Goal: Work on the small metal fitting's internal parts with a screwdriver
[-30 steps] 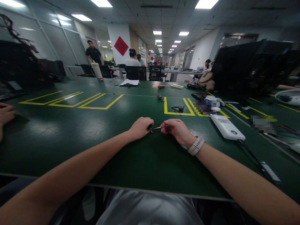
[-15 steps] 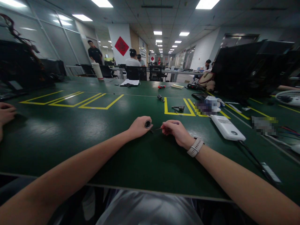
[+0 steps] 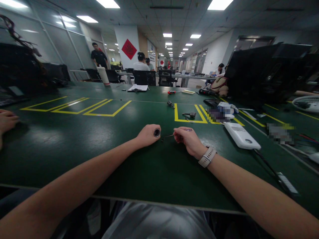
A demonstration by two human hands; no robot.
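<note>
My left hand (image 3: 146,136) is closed around a round metal socket (image 3: 157,133), its hollow end facing up towards me. In my right hand (image 3: 187,138) the fingers pinch a thin screwdriver (image 3: 169,135); its slim shaft points left towards the socket, with a gap between them. A tiny dark piece (image 3: 162,140) shows just below the screwdriver's tip, too small to make out. Beyond my hands, a dark metal socket-like tool with a narrow shank (image 3: 191,115) lies inside a yellow taped frame. Another similar one (image 3: 170,104) rests just outside that frame.
The green table (image 3: 119,172) carries yellow tape outlines. A white box with a cable (image 3: 241,136) lies to my right. Farther back are a red screwdriver (image 3: 172,92), a clipboard with paper (image 3: 138,87) and a white cup (image 3: 103,75). Another person's hand (image 3: 7,120) rests at the left edge.
The screwdriver and my right hand have shifted slightly right, and more of the shaft shows. The tiny dark piece now appears apart from my left hand, which has hardly moved.
</note>
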